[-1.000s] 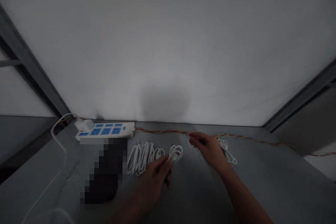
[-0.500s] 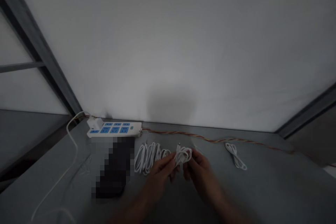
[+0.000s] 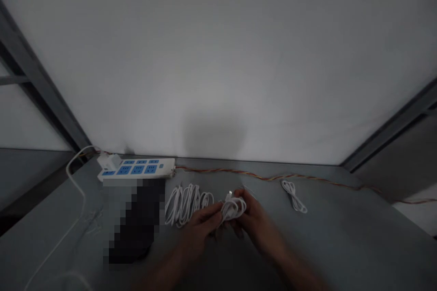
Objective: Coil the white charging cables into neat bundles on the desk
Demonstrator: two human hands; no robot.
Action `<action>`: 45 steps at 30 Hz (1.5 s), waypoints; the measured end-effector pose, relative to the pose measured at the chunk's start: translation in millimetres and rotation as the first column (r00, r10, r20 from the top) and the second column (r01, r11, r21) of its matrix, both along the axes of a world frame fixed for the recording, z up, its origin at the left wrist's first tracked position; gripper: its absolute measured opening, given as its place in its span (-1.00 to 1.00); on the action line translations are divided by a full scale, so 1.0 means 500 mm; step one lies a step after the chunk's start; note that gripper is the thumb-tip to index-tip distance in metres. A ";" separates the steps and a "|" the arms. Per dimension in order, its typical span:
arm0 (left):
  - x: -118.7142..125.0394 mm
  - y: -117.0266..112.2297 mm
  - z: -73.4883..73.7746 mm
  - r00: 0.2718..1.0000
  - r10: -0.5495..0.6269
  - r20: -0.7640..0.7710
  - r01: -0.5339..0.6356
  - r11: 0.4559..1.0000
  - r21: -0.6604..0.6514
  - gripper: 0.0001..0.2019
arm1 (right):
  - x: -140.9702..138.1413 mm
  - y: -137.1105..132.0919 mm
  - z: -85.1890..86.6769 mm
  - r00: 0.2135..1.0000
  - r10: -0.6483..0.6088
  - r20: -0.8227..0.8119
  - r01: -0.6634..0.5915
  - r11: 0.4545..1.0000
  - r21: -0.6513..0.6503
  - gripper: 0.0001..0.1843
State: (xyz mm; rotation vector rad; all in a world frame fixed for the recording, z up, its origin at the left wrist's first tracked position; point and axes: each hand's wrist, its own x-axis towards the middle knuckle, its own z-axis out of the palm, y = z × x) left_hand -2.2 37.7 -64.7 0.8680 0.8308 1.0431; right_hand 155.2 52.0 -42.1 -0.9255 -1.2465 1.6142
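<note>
A coiled white USB cable (image 3: 234,208) is held between both hands above the grey table, its metal plug pointing away from me. My left hand (image 3: 207,219) pinches the coil's left side between thumb and fingers. On the right side, my right hand (image 3: 251,213) grips the loops, with some fingertips hidden behind them. Several bundled white cables (image 3: 186,204) lie on the table just left of my left hand. Another coiled white cable (image 3: 294,196) rests apart, to the right of my right hand.
At the back left lies a white power strip (image 3: 167,169) with blue sockets and a white adapter (image 3: 109,162) plugged in. A twisted red-yellow wire (image 3: 239,171) runs along the wall. A dark, pixelated object (image 3: 136,227) lies left. A white cord (image 3: 77,186) trails down the left side.
The view has turned slightly right, so things on the table appear further left. Both hands still hold the coiled cable, and its metal plug now shows more plainly.
</note>
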 end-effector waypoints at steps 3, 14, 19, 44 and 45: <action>0.001 -0.002 0.005 1.000 0.009 0.004 -0.009 1.000 -0.007 -0.52 | 0.010 -0.004 0.014 0.998 0.054 0.037 -0.056 0.996 0.064 -0.75; -0.002 -0.008 0.028 0.977 0.114 -0.179 -0.083 0.982 0.171 -0.67 | 0.010 0.004 0.023 0.968 0.142 0.207 -0.168 0.979 0.114 -0.83; 0.000 -0.013 0.043 0.956 0.173 -0.237 -0.143 0.980 0.139 -0.62 | 0.007 0.002 0.017 0.961 0.096 0.260 -0.128 0.985 0.111 -0.88; -0.006 -0.026 0.015 0.632 0.466 -0.620 0.058 0.769 0.637 -0.73 | -0.046 -0.027 -0.029 0.988 -0.006 -0.155 -0.048 0.937 -0.346 -0.59; -0.007 -0.026 0.017 0.639 0.463 -0.614 0.055 0.769 0.637 -0.74 | -0.043 -0.027 -0.028 0.992 -0.001 -0.130 -0.042 0.943 -0.329 -0.58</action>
